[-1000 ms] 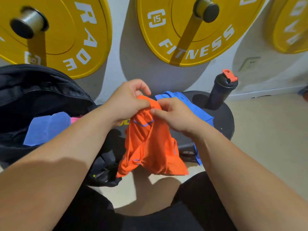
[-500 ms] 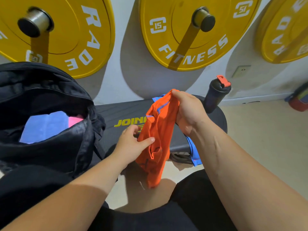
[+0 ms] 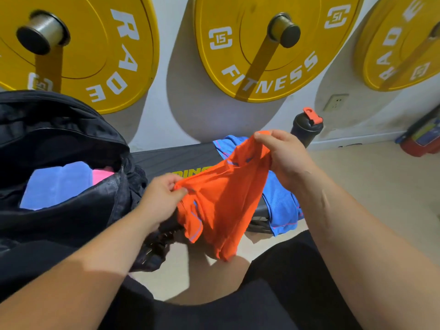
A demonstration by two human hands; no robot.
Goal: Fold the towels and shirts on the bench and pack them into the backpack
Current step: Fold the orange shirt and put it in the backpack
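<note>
An orange shirt (image 3: 223,198) with blue trim hangs in the air in front of the black bench (image 3: 173,158). My right hand (image 3: 283,156) pinches its upper edge and my left hand (image 3: 162,198) pinches its lower left edge, so the cloth is stretched between them. A blue shirt (image 3: 281,203) lies on the bench behind it and droops over the front edge. At the left stands the open black backpack (image 3: 62,215), with a blue towel (image 3: 57,184) and a pink cloth (image 3: 102,175) inside.
A black shaker bottle (image 3: 306,129) with an orange cap stands at the bench's far right end. Yellow weight plates (image 3: 259,44) hang on the wall behind. A red and blue object (image 3: 421,136) lies on the floor at the right. My knees are below the shirt.
My left hand has taken the shirt's lower left edge and pulled it leftward, while my right hand stays high. The bunched shirt has spread out between my hands.
</note>
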